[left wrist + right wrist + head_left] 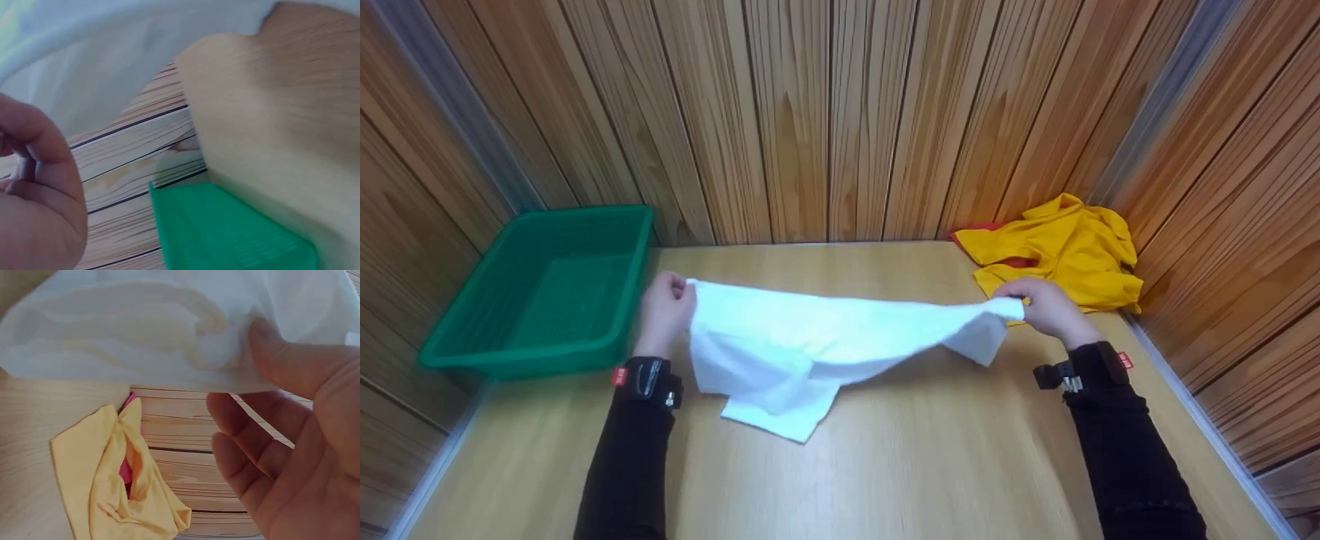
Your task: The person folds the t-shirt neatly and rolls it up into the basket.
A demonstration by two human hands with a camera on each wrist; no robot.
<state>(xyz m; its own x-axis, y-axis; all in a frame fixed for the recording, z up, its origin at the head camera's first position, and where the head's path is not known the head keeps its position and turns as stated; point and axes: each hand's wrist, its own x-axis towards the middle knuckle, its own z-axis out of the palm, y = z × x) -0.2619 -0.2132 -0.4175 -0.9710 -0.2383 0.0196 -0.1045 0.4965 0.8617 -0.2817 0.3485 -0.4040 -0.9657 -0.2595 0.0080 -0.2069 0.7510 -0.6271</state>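
Note:
A white cloth garment, which looks like a T-shirt, is stretched sideways between both hands over the table. My left hand pinches its left upper corner. At the other end, my right hand grips the right corner between thumb and fingers. The upper edge runs nearly straight, while the lower part hangs loose with a short flap, perhaps a sleeve, at the lower left. In the right wrist view the thumb presses on the white fabric, and other fingers show below its edge. Cloth fills the top of the left wrist view.
A green plastic basket stands at the back left, beside the left hand. Yellow garments lie crumpled at the back right with a bit of red cloth underneath. Wood-panelled walls enclose the light wooden table at the back and sides.

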